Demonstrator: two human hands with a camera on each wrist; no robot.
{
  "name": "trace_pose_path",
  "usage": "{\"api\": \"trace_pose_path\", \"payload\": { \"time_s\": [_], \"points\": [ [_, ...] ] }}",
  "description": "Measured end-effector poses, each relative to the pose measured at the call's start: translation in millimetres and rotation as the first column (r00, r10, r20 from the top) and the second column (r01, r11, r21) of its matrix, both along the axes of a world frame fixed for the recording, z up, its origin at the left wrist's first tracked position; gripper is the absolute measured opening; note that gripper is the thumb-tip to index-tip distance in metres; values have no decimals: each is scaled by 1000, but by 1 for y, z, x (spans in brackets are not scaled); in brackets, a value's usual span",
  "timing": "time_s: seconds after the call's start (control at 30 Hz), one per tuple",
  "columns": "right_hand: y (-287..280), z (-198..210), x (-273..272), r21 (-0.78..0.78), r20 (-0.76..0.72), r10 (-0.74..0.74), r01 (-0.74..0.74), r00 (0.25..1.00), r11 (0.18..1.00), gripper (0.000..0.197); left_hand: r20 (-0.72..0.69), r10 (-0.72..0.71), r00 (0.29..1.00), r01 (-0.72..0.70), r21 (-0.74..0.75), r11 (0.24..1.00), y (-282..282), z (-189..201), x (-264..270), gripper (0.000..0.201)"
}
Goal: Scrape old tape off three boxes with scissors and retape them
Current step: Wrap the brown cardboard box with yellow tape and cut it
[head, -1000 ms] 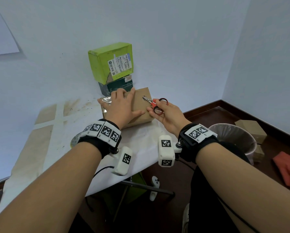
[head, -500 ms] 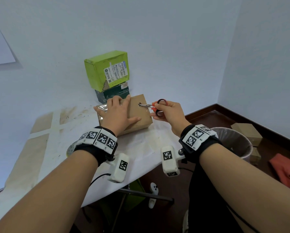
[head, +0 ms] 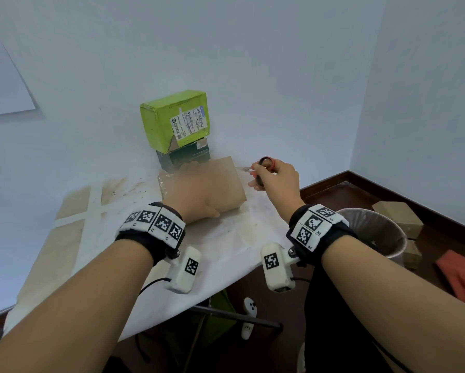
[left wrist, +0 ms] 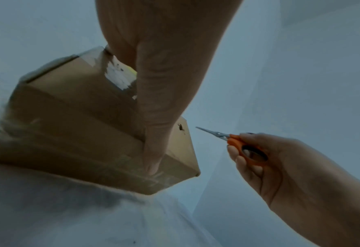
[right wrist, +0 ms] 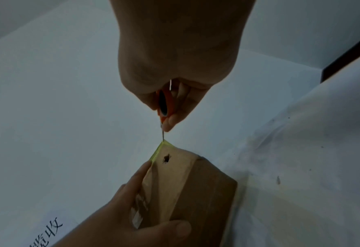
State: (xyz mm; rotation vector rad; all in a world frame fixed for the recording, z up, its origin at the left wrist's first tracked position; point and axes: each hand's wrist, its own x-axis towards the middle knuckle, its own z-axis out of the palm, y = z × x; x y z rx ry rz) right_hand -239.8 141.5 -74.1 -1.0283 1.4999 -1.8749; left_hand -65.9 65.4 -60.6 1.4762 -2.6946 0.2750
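A brown cardboard box (head: 227,181) with old clear tape lies on the white-covered table (head: 226,251). My left hand (head: 191,195) holds it, fingers over the top and thumb (left wrist: 155,120) down the near side. The hand and box are motion-blurred in the head view. My right hand (head: 275,180) grips small orange-handled scissors (left wrist: 224,137), blades together, just right of the box. In the right wrist view the scissors (right wrist: 164,107) point their tip at the box's (right wrist: 195,192) far corner, close to a small hole (right wrist: 166,158) in the top.
A lime-green box (head: 172,117) sits on a dark green box (head: 185,156) against the wall behind the brown one. Right of the table, a lined bin (head: 374,227), brown boxes (head: 398,215) and a red cloth (head: 460,273) are on the floor.
My right hand has drawn the scissors off the box top to the right and raised them. My left hand has shifted on the box, which now looks blurred.
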Motion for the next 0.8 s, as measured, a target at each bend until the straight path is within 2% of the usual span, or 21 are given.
{"api": "trace_pose_path", "payload": {
  "time_s": [0.07,0.13,0.23,0.33,0.4,0.5,0.63,0.73,0.8],
  "points": [
    [-1,1,-3,-60,81,-14,19,997,998,7,-97,30,995,-31,-2,1000,-1,3,3,119],
    [-3,5,-5,-94,161,33,-18,986,995,11,-229,82,970,-84,2,996,-3,9,4,118],
    [-6,15,-2,-84,253,212,-197,944,977,16,-386,104,917,-97,37,995,-3,18,1,120],
    [-8,32,7,-110,327,338,-320,882,941,18,-415,79,907,-50,79,996,0,22,-5,122],
    [-9,40,13,-100,300,352,-338,887,936,19,-448,45,893,2,104,995,1,19,-7,119],
    [-11,42,15,-92,242,323,-310,915,946,20,-564,5,826,74,117,990,-4,23,-1,109],
    [-18,42,16,-220,282,300,-243,911,945,18,-651,-37,758,184,159,970,-7,41,10,96],
    [-22,48,22,-264,262,323,-255,909,930,19,-706,34,707,294,338,894,-2,52,15,95],
    [-25,50,26,-267,212,356,-297,910,917,18,-709,91,699,347,448,824,-1,54,18,93]
  ]
}}
